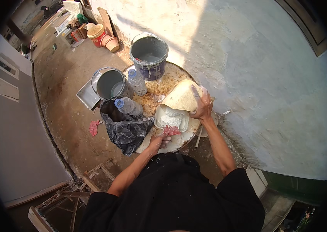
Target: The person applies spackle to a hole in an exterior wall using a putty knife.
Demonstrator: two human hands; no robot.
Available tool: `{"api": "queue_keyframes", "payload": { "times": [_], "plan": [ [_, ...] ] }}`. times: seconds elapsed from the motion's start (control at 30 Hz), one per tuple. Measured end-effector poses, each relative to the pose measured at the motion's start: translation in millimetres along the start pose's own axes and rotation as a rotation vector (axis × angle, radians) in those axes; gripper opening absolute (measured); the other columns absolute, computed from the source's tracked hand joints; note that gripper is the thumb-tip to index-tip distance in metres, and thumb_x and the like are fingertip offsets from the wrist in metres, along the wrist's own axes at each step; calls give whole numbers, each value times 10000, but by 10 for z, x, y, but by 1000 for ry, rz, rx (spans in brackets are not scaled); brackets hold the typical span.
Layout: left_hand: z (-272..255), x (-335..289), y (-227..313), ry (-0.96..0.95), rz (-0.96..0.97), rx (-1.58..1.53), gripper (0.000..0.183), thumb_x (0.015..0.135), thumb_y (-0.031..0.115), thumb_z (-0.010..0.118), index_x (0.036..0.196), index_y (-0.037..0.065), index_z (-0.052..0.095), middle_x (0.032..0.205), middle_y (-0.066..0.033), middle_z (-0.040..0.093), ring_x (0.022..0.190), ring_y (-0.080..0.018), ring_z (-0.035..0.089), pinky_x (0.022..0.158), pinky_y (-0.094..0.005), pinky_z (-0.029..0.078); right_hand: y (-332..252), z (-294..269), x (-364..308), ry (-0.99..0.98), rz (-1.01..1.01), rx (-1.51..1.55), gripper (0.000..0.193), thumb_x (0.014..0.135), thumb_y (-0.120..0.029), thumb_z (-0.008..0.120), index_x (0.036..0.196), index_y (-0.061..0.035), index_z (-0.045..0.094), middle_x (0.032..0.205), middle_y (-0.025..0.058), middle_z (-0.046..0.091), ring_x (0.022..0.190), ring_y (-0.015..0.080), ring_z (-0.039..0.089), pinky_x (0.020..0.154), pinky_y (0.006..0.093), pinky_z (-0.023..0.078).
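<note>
My right hand [203, 103] grips the rim of a cream-coloured bowl [180, 96], tilted over a white plastic tub [185, 125]. A heap of white paste or powder [172, 117] lies in the tub; I cannot tell which. My left hand [159, 142] is closed on a flat red scraper [172, 130], whose blade sits at the tub's near edge, against the white heap. White smears mark the fingers of both hands. The inside of the bowl is turned away from view.
The round, stained tabletop [156, 92] also bears a dark bucket [149, 65], two clear bottles [137, 83] and a crumpled black plastic bag [126, 131]. A grey bucket [113, 85] and metal tray [88, 94] stand at the left. A plastered wall [256, 85] rises on the right.
</note>
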State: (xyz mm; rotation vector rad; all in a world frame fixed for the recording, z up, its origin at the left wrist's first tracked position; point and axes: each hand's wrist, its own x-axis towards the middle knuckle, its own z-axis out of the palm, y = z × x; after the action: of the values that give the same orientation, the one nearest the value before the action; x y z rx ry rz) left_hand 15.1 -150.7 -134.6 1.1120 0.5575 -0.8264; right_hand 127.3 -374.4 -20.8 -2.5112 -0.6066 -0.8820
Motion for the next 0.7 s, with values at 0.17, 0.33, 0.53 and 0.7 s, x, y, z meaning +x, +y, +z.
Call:
{"api": "queue_keyframes", "payload": {
  "times": [0.17, 0.33, 0.53, 0.7],
  "plan": [
    [-34, -59, 27, -17, -18, 3, 312, 878, 354, 613, 977, 59, 628, 908, -31, 684, 628, -55, 536, 553, -209, 437, 32, 62, -52, 50, 105, 44, 691, 624, -357, 639, 1231, -38, 554, 1099, 257, 531, 961, 414, 554, 802, 430, 478],
    [-192, -156, -27, -28, -33, 51, 328, 869, 363, 619, 997, 61, 625, 914, -26, 684, 665, -61, 545, 589, -211, 436, 316, 122, -23, 0, 348, 172, 754, 662, -341, 559, 1337, -28, 437, 1120, 245, 527, 936, 408, 557, 816, 414, 465],
    [-430, -300, -129, -57, 42, 166, 344, 873, 375, 613, 1046, 78, 599, 952, -36, 671, 676, -61, 562, 568, -206, 444, 979, 515, -272, 126, 506, 303, 603, 735, -231, 474, 1303, -32, 463, 930, 247, 601, 885, 400, 572, 834, 447, 436],
    [-581, -364, -263, -1, 55, 118, 383, 869, 370, 622, 1096, 62, 594, 985, -51, 667, 715, -72, 571, 612, -212, 471, 1076, 718, -349, 130, 1016, 533, 472, 842, -332, 379, 1133, 0, 545, 958, 185, 596, 878, 313, 586, 774, 416, 481]
  ]
}}
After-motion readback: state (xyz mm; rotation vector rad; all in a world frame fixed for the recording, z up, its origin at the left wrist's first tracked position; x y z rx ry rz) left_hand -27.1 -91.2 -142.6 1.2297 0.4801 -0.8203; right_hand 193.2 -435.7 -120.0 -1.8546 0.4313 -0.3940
